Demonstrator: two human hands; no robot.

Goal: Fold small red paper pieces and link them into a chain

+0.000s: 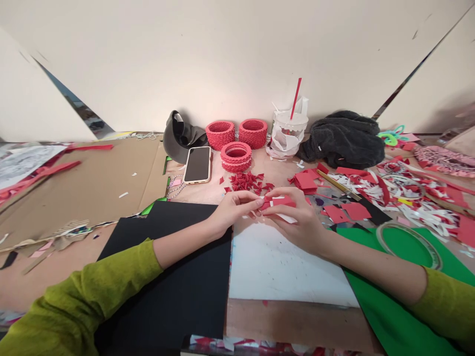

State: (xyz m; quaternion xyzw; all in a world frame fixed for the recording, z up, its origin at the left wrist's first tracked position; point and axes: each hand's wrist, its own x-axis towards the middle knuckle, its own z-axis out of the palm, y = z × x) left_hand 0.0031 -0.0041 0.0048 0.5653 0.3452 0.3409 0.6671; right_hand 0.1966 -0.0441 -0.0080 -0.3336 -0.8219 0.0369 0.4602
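Observation:
Pinched between thumb and fingers, a small piece of red paper [284, 201] with white beside it is held by my left hand [235, 210] and my right hand [300, 215]. The fingers hide part of it, so its exact fold cannot be made out. Both hands are closed and meet above the far end of a white sheet [289, 267]. Just beyond them lies a heap of small folded red paper pieces [245, 183]. Behind the heap stand three red rings with a bumpy surface, the nearest ring [236, 158] in front of the other two.
A phone [197, 165], a dark cap [180, 136] and cardboard [92, 183] lie left. A wrapped cup [287, 131] with a straw and dark cloth [341, 138] stand by the wall. Right are red squares [304, 182], paper scraps [426, 212], a yellow cutter [339, 184] and a tape roll [382, 237].

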